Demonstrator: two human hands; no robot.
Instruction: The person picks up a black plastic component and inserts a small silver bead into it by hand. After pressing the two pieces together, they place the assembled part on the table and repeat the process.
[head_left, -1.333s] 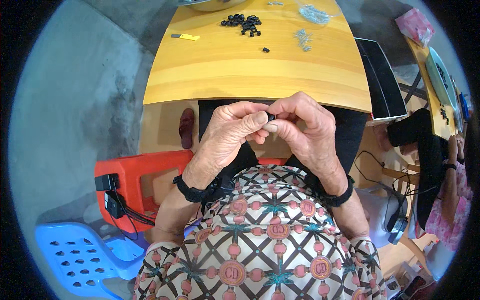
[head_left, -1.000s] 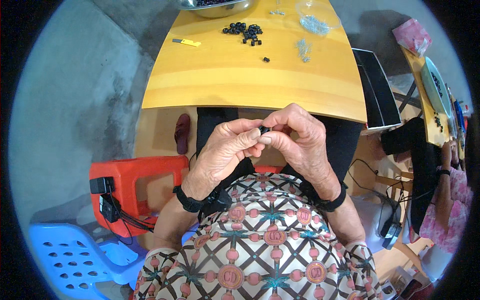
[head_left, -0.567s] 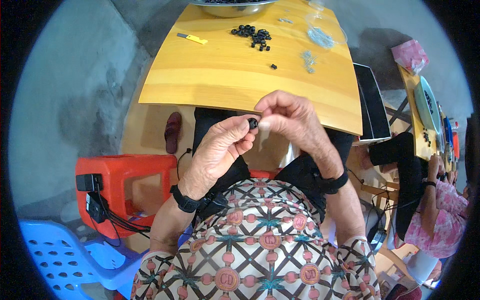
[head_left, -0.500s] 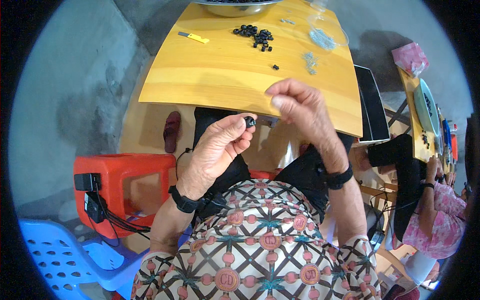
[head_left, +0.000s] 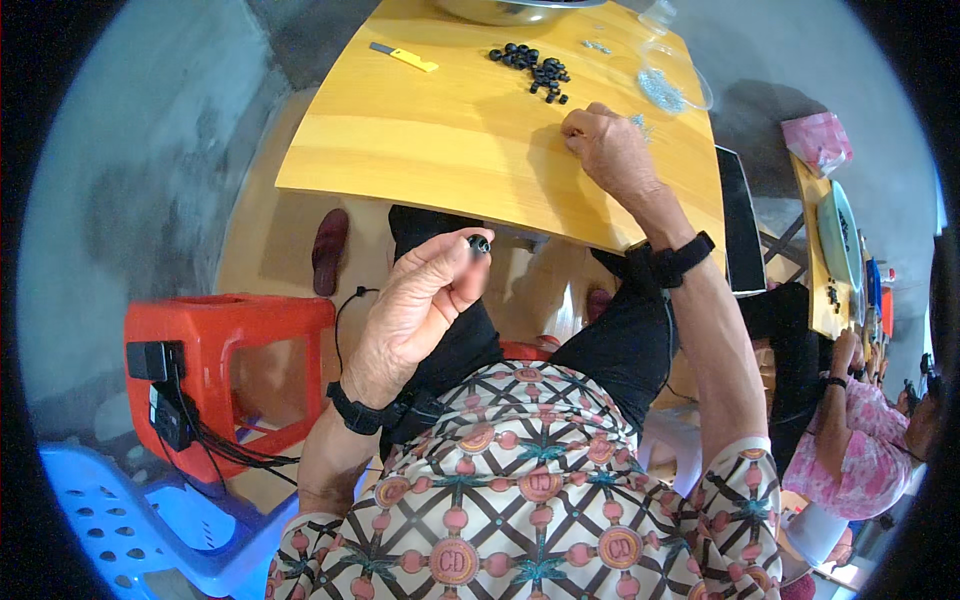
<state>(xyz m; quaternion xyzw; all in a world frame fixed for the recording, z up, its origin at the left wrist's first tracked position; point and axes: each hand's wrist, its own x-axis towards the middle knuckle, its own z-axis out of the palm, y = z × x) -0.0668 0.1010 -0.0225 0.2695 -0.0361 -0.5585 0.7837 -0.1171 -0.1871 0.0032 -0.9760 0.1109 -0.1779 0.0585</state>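
While left hand [head_left: 425,295] pinched small round black part [head_left: 480,245] between closed thumb and forefinger, near edge of yellow wooden table [head_left: 400,150], right hand [head_left: 615,150] was over table beside small silvery metal pieces [head_left: 641,123], fingers curled; grip, if any, could not be told.

the table [head_left: 400,140] held a bowl [head_left: 515,13] toward its far side, a knife [head_left: 408,58], black parts [head_left: 535,68], silvery bits [head_left: 597,47] and a dish [head_left: 690,76].

Head-worn left fisheye, facing down, table [head_left: 400,150] ahead
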